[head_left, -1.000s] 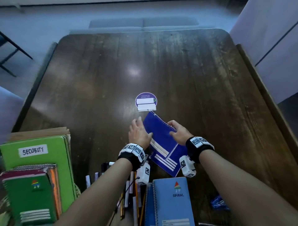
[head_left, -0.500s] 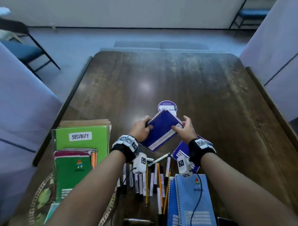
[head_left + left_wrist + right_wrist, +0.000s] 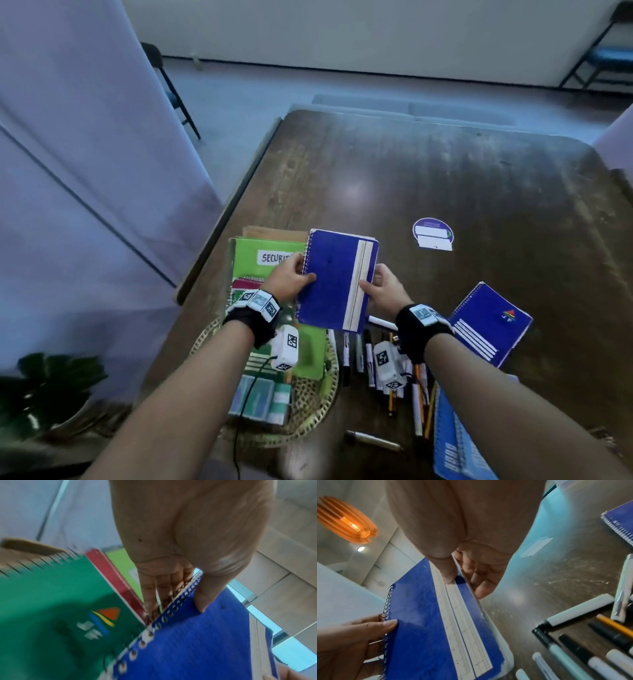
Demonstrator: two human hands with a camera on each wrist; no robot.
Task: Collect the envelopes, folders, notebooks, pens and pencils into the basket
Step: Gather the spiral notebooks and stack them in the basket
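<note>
Progress partial | both hands, left hand (image 3: pixel 287 278) and right hand (image 3: pixel 384 290), gripping blue notebook (image 3: pixel 337 279) above basket (image 3: pixel 310 404) | folder and notebooks loaded | pens (image 3: pixel 373 356), second blue notebook (image 3: pixel 488 323) left on bench (image 3: pixel 428 178)

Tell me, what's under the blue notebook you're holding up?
Beneath the blue notebook, held by both hands, sit the green SECURITY folder and green notebook in the basket. What lies directly behind its cover is hidden.

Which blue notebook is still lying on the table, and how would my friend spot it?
Start at the dark wooden table and find the round purple sticker. Nearer the person and to the right lies a blue spiral notebook, flat and tilted. Unlike the blue notebook gripped in the hands, it shows white stripes and a small coloured logo.
</note>
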